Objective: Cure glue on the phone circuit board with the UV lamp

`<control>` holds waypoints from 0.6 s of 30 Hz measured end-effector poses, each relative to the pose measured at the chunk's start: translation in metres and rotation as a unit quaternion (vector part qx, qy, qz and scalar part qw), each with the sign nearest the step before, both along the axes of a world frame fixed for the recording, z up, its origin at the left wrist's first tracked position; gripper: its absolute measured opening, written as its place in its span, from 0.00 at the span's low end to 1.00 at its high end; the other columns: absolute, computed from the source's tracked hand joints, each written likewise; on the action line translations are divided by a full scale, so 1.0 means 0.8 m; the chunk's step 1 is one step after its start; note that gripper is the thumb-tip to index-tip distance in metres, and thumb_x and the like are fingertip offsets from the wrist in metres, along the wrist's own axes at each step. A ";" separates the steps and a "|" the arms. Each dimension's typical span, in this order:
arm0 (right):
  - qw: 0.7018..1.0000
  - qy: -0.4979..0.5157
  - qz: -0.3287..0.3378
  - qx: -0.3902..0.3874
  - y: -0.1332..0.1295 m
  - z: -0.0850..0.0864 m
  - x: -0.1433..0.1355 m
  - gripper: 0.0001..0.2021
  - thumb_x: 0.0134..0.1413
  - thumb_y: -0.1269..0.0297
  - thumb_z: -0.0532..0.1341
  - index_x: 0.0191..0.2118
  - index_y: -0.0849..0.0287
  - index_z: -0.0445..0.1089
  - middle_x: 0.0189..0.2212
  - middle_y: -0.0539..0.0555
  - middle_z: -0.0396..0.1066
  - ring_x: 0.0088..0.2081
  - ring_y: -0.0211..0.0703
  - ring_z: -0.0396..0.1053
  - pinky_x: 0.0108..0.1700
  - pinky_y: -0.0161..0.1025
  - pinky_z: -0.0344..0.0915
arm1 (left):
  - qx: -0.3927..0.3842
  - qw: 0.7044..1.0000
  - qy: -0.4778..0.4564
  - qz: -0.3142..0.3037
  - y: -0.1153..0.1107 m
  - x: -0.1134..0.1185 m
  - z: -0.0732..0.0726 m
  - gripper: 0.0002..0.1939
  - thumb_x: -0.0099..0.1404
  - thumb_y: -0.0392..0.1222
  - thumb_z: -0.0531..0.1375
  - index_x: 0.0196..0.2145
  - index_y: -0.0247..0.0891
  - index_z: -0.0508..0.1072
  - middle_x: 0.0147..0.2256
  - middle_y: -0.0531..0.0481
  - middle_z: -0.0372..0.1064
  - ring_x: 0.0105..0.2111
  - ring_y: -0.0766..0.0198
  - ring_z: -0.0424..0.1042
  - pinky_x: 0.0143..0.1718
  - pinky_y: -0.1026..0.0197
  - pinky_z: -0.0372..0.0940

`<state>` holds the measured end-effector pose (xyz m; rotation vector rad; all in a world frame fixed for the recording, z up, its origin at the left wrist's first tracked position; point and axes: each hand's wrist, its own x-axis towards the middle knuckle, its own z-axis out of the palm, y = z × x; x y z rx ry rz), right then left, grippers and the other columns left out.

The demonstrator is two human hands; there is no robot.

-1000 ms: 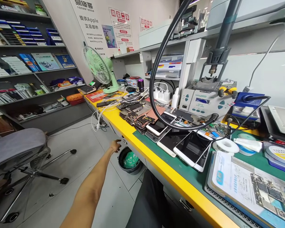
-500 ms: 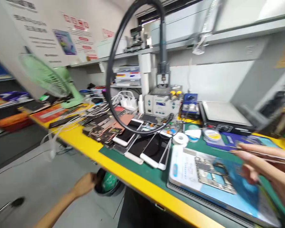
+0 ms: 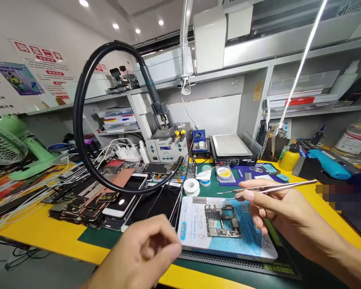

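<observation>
My right hand grips a pair of metal tweezers between thumb and fingers. Their tips point left, apart from each other, above the far edge of a blue and white box. A phone logic board with a cut-out middle lies on that box, just left of my right hand's fingers. Low in the view, my left hand is closed in a loose curl, thumb near the index finger, and nothing shows in it. It hovers by the box's left front corner.
Several phones and screens lie left of the box beside stacked boards. A hose from the hot-air station loops over them. Behind the box are a white tape roll, a solder spool and a heating plate. A fan stands at left.
My left hand has come up from above the bin on the floor to the bench front. The view has swung right. My right hand still holds the tweezers near the board.
</observation>
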<state>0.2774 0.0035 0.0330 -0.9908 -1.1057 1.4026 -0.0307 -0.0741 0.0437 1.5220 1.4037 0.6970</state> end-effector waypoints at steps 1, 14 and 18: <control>1.000 0.005 0.009 0.000 0.001 -0.001 0.001 0.23 0.38 0.50 0.83 0.40 0.55 0.85 0.18 0.48 0.72 0.16 0.40 0.68 0.16 0.34 0.66 | -0.003 1.000 -0.027 -0.014 0.013 0.019 0.012 0.25 0.68 0.66 0.63 0.35 0.39 0.73 0.26 0.57 0.61 0.22 0.73 0.59 0.23 0.70 0.58; 0.998 0.007 0.056 0.005 -0.001 -0.006 0.004 0.18 0.43 0.51 0.82 0.39 0.52 0.86 0.14 0.48 0.71 0.14 0.43 0.69 0.16 0.34 0.66 | 0.226 0.974 -0.032 -0.007 0.054 0.102 0.016 0.09 0.65 0.44 0.64 0.38 0.35 0.78 0.31 0.50 0.70 0.23 0.73 0.64 0.21 0.69 0.57; 0.998 0.004 0.055 0.012 0.002 -0.010 0.004 0.18 0.43 0.51 0.81 0.39 0.51 0.86 0.16 0.50 0.74 0.14 0.43 0.69 0.15 0.34 0.65 | 0.326 0.945 -0.005 -0.014 0.056 0.103 0.010 0.04 0.65 0.37 0.63 0.37 0.35 0.78 0.34 0.49 0.72 0.23 0.73 0.67 0.21 0.68 0.60</control>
